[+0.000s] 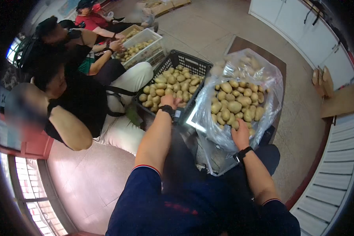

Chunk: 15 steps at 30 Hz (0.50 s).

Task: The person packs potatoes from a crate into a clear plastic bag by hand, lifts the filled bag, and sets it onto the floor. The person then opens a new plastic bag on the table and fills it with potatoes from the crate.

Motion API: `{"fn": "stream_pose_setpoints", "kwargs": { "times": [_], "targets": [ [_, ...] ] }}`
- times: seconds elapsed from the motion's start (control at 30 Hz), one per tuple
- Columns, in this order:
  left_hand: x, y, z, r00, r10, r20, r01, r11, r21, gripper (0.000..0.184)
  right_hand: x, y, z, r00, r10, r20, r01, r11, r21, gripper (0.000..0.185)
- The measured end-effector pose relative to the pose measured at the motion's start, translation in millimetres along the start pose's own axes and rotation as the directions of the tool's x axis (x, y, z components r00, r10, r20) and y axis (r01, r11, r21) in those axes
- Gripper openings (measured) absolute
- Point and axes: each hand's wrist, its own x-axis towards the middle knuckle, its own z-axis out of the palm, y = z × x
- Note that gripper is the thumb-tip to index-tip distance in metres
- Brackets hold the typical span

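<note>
My left hand reaches over the near rim of a black plastic crate full of kiwifruit. Its fingers point down among the fruit and are blurred, so I cannot make out a grip. On the right, my right hand is closed around a kiwifruit at the near side of a heap of kiwifruit. That heap lies in a clear plastic bag, whose loose sides are spread open and hang down toward my lap. Each wrist wears a dark band or watch.
Close on my left sits a person in black with light trousers. Beyond, other people sit by a white crate of similar fruit. A brown board lies under the bag. White cabinets and cardboard stand at right.
</note>
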Motion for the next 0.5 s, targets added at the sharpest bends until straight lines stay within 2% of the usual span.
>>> {"fn": "stream_pose_setpoints", "kwargs": {
  "times": [0.03,0.07,0.1,0.13,0.17,0.23,0.27,0.3,0.33,0.37,0.4,0.47,0.5],
  "targets": [
    [0.1,8.3,2.3,0.979,-0.199,0.039,0.191,0.838,-0.512,0.027,2.1,-0.3,0.2,0.998,0.053,0.021,-0.055,0.996,0.069,0.045],
    [-1.6,19.1,1.8,0.913,-0.384,0.134,0.321,0.477,-0.818,0.026,3.3,1.7,1.9,0.998,0.06,0.014,-0.061,0.996,0.066,0.045],
    [-5.3,28.8,0.5,0.873,-0.451,0.186,0.357,0.33,-0.874,0.025,3.9,3.5,3.3,0.998,0.065,-0.003,-0.065,0.994,0.088,0.046],
    [-7.2,33.9,0.0,0.843,-0.492,0.218,0.374,0.243,-0.895,0.024,2.9,4.0,2.6,0.997,0.075,-0.018,-0.072,0.992,0.108,0.048],
    [-8.4,40.3,1.3,0.83,-0.506,0.236,0.383,0.21,-0.9,0.023,3.7,5.8,1.6,0.99,0.13,0.049,-0.136,0.98,0.147,0.05],
    [-15.4,42.8,3.4,0.877,-0.381,0.293,0.405,0.26,-0.876,0.019,5.2,8.9,3.1,0.985,0.164,0.062,-0.173,0.967,0.187,0.049],
    [-16.8,44.8,5.5,0.908,-0.249,0.336,0.403,0.306,-0.862,0.015,6.2,12.5,3.9,0.981,0.178,0.074,-0.191,0.954,0.233,0.049],
    [-18.3,48.5,9.2,0.92,-0.216,0.327,0.386,0.351,-0.853,0.016,8.2,14.2,6.7,0.977,0.207,0.059,-0.215,0.951,0.22,0.049],
    [-21.2,54.6,9.8,0.931,-0.181,0.317,0.364,0.395,-0.844,0.018,11.0,20.7,15.8,0.955,0.268,0.128,-0.297,0.882,0.366,0.048],
    [-24.5,58.4,8.3,0.918,-0.128,0.375,0.395,0.369,-0.841,0.023,11.7,20.7,18.4,0.929,0.311,0.201,-0.371,0.784,0.498,0.048],
    [-27.0,64.1,7.5,0.9,-0.177,0.398,0.434,0.315,-0.844,0.02,10.4,20.6,19.1,0.924,0.334,0.187,-0.382,0.782,0.493,0.048],
    [-32.8,72.6,5.3,0.887,-0.064,0.456,0.441,0.406,-0.8,0.02,12.9,7.1,14.1,0.879,0.385,0.283,-0.477,0.706,0.523,0.049],
    [-41.5,80.7,3.8,0.888,-0.057,0.457,0.424,0.486,-0.764,0.023,14.1,-0.7,10.3,0.861,0.402,0.313,-0.509,0.679,0.53,0.049]
  ]
}}
